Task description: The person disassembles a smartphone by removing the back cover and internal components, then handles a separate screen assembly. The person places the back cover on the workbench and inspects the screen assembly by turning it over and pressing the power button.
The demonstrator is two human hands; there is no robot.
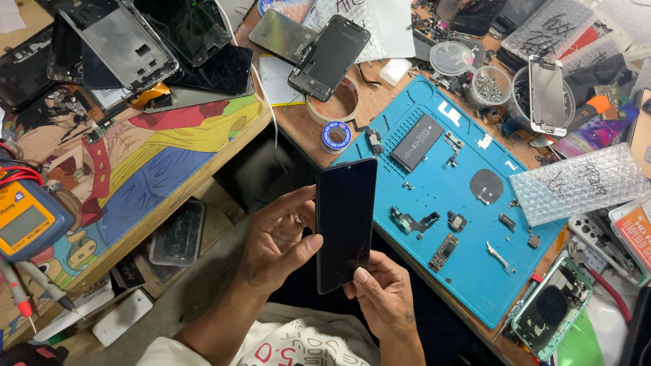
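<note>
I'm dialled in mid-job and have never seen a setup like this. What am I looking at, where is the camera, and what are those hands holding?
There is no machine here: a person works with two bare hands, and the single view comes from a camera on their head, looking down. The left hand and right hand together hold a dark phone screen panel upright, its glass black. Beyond it lies a blue work mat strewn with small phone parts, with an opened phone body at its right corner. At far left sits a yellow multimeter with red leads. More loose screens and bubble-wrap bags crowd the back of the bench.
</note>
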